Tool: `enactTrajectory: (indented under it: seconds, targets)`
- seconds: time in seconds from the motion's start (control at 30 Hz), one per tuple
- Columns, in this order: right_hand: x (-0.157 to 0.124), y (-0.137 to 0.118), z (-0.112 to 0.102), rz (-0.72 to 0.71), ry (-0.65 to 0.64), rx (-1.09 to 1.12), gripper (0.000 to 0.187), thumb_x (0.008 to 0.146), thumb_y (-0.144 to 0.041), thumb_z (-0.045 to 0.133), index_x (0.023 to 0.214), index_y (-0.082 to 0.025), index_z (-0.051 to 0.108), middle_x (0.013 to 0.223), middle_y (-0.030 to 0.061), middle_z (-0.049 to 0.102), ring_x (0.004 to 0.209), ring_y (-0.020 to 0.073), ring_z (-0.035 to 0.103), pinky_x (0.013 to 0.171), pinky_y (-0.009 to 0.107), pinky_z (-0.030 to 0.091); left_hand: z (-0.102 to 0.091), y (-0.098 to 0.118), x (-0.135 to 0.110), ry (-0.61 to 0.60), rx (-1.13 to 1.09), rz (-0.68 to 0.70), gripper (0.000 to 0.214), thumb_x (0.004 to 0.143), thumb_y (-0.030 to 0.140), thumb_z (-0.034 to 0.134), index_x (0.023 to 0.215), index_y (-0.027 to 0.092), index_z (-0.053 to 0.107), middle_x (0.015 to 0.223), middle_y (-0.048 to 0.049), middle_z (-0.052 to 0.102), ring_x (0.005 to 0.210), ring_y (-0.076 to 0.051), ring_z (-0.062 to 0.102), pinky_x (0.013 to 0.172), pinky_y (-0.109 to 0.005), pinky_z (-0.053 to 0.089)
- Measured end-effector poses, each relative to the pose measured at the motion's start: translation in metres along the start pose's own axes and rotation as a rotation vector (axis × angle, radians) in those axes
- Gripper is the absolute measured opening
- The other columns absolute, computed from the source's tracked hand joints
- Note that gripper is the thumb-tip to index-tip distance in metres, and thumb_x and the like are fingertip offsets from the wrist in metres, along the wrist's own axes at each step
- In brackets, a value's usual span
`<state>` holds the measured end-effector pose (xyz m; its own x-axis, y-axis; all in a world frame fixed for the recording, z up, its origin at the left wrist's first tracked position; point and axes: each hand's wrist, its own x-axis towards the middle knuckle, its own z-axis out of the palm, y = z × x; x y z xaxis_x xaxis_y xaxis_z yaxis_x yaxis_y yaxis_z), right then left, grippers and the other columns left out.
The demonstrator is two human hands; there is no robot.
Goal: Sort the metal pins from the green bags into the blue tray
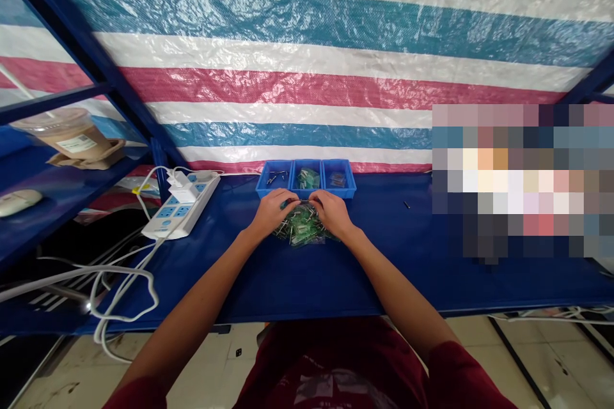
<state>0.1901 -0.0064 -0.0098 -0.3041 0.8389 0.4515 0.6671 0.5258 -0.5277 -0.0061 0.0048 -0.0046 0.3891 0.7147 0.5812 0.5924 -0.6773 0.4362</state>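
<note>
My left hand and my right hand face each other over the blue table. Pinched between their fingertips is a thin dark stick-like piece, too small to name. Just beneath them lies a heap of small green clear packets mixed with slim metal pieces. Right behind my fingers stand three joined blue bins. A few thin metal pieces lie in the left bin, green packets in the middle bin, and small clear packets or thin pieces in the right bin.
A white power strip with plugs and looping white cables occupies the table's left. A lidded drink cup and a white mouse rest on the left shelf. One small dark piece lies right. The far right is pixelated.
</note>
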Motion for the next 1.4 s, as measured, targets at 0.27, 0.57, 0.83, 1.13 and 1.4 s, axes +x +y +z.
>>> enactTrajectory:
  seconds: [0.27,0.57,0.83,1.13,1.4]
  targets:
    - [0.001,-0.008,0.003,0.139,0.165,0.402,0.015,0.084,-0.026,0.056,0.088,-0.019,0.068,0.085,0.0046,0.071,0.066,0.0163,0.062,0.064,0.028,0.049,-0.001,0.003,0.0,0.0,0.012,-0.071,0.029,0.093,0.042,0.047,0.087,0.02,0.064,0.082,-0.0056,0.067,0.078,-0.02,0.062,0.077,-0.03,0.046]
    - [0.0,-0.008,0.007,0.217,0.178,0.583,0.019,0.084,-0.037,0.056,0.082,-0.02,0.064,0.076,0.0017,0.067,0.056,0.0139,0.059,0.06,0.027,0.049,-0.001,0.011,-0.001,0.018,-0.04,-0.082,0.03,0.093,0.043,0.047,0.091,0.019,0.065,0.085,-0.0058,0.069,0.078,-0.019,0.062,0.077,-0.029,0.047]
    - [-0.001,-0.007,0.009,0.221,0.173,0.659,0.025,0.086,-0.043,0.054,0.077,-0.02,0.062,0.068,-0.0002,0.062,0.055,0.0136,0.057,0.056,0.026,0.047,-0.002,0.013,-0.001,0.054,-0.068,-0.034,0.026,0.093,0.039,0.05,0.088,0.019,0.066,0.083,-0.0056,0.069,0.078,-0.018,0.064,0.076,-0.029,0.048]
    - [-0.002,-0.01,0.008,0.192,0.185,0.684,0.019,0.081,-0.037,0.06,0.087,-0.02,0.065,0.079,0.002,0.067,0.054,0.0128,0.057,0.054,0.026,0.048,-0.006,0.015,0.0,0.102,-0.087,-0.067,0.029,0.091,0.04,0.052,0.082,0.017,0.067,0.076,-0.0046,0.068,0.071,-0.017,0.061,0.069,-0.027,0.047]
    - [0.0,-0.011,0.011,0.273,0.207,0.841,0.022,0.08,-0.042,0.062,0.081,-0.02,0.063,0.066,-0.0005,0.061,0.052,0.013,0.056,0.049,0.025,0.045,0.0,0.015,0.004,0.174,-0.497,-0.329,0.032,0.076,0.045,0.07,0.084,0.015,0.074,0.082,-0.0069,0.073,0.068,-0.018,0.064,0.062,-0.027,0.05]
